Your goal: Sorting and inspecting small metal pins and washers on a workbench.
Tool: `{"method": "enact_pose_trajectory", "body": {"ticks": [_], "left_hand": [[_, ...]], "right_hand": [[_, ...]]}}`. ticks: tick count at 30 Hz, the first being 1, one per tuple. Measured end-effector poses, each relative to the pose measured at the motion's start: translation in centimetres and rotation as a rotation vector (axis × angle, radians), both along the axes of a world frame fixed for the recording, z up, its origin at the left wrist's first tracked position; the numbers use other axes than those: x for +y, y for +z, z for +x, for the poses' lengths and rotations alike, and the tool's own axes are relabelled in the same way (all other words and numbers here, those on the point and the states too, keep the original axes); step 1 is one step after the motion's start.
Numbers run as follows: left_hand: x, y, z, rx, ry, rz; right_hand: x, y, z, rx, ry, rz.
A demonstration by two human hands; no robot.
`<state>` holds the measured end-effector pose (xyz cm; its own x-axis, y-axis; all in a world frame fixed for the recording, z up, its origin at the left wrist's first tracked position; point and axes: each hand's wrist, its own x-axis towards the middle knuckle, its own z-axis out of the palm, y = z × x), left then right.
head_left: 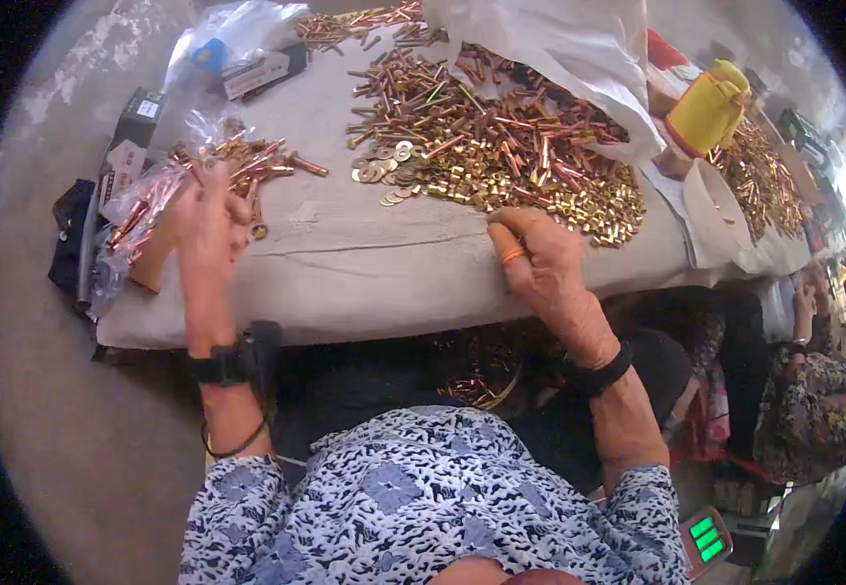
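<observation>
Nearest the camera is the person's blue-and-white patterned blouse [413,497], with both forearms running up from it to the cloth-covered table [345,263].

Beyond the right fingers spreads the big heap of brass-coloured bolts and nuts [501,146], spilling from under a white sack [550,49]; going by its size, most of the sorting looks undone. Just past the left fingers lies a much smaller pile of bolts [252,161], partly in a clear plastic bag [135,229]. That looks like the finished share so far. A cluster of flat washers [389,166] sits left of the right fingertips, at the heap's near edge.

The left hand [207,219] reaches up with the wrist straight, fingers curled over the small pile's edge; whether they pinch a bolt I cannot tell. The right hand [540,258] rests at the heap's near rim, knuckles bent, fingers drawn together, an orange ring [512,256] on one; whether they grip anything is hidden.

A yellow jug [708,107] stands far right.
</observation>
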<state>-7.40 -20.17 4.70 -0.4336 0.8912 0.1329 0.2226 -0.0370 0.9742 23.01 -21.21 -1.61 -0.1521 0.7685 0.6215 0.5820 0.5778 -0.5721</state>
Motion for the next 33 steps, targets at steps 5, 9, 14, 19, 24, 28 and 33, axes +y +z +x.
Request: {"method": "enact_pose_trajectory", "body": {"ticks": [5, 9, 14, 19, 24, 28, 33], "left_hand": [[-1.8, -2.8, 4.5, -0.316, -0.371, -0.197], [-1.4, -4.3, 6.0, -0.494, -0.467, -0.285], [-1.5, -4.3, 7.0, -0.587, -0.526, -0.260], [-1.6, -5.0, 7.4, -0.600, -0.535, -0.273], [-1.7, -5.6, 7.8, -0.638, -0.538, -0.249], [-2.0, -5.1, 8.7, -0.605, -0.568, -0.246], [-2.6, -4.4, 9.5, -0.497, -0.646, -0.239]], "right_hand": [[2.1, 0.3, -4.8, -0.247, 0.050, 0.029], [4.1, -0.1, -7.4, -0.488, 0.003, -0.093], [5.1, -0.7, -7.1, -0.526, 0.065, -0.084], [4.1, -0.6, -5.5, -0.303, 0.194, -0.037], [3.8, -1.1, -5.4, -0.329, 0.099, 0.001], [3.5, -1.9, -5.5, -0.301, 0.025, 0.026], [2.6, -1.3, -4.5, 0.066, -0.067, -0.003]]}}
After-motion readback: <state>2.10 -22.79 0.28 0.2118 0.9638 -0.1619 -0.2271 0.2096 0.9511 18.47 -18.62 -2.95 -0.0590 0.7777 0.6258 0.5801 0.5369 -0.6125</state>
